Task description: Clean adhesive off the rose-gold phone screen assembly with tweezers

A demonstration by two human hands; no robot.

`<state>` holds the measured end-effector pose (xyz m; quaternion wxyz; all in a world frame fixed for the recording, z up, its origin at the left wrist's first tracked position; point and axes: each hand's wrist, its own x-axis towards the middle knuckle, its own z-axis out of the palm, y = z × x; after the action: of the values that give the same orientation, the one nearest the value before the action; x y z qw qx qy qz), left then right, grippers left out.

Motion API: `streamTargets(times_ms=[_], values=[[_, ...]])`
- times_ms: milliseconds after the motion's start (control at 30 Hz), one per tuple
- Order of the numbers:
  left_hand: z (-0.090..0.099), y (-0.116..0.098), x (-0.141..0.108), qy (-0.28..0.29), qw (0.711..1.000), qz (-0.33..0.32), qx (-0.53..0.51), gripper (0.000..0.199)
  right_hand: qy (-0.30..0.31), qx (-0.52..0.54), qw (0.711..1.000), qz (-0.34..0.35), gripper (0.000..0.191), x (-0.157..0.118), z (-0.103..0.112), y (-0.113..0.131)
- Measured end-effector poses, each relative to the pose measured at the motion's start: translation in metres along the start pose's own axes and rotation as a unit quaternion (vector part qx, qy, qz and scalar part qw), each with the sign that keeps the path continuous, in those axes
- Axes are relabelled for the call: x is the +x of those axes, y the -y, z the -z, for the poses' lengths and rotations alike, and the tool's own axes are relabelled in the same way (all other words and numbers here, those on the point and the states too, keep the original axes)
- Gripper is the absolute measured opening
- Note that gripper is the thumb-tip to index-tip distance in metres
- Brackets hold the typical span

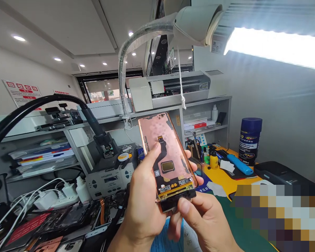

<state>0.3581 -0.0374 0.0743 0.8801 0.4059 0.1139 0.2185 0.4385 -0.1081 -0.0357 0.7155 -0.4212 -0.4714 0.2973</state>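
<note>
A copper-coloured phone screen assembly is held up tilted, its inner side facing the camera. A dark flex cable with a gold connector runs down its middle. My left hand wraps round it from the left and beneath, the thumb on the panel beside the cable and fingertips showing at the right edge. At the lower end, a black strip is pinched between the thumb and fingers of my right hand. Part of the strip is hidden behind that thumb.
Phone parts and white cables lie at the left, by a grey rework station. A spray can, a blue tool and small bottles stand or lie at the right. Overhead hangs a bright lamp. A green mat lies below.
</note>
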Motion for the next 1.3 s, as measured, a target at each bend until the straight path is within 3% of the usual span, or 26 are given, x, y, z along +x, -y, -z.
streamTargets(times_ms=[767, 1300], values=[[0.000, 0.003, -0.001, 0.001, 1.000, -0.009, -0.008, 0.055, 0.038, 0.028, 0.999, 0.012, 0.056, 0.001, 0.003, -0.004], [0.002, 0.000, 0.000, -0.010, 1.000, -0.001, -0.005, 0.055, 0.083, 0.100, 0.991, -0.043, 0.063, 0.002, 0.004, -0.011]])
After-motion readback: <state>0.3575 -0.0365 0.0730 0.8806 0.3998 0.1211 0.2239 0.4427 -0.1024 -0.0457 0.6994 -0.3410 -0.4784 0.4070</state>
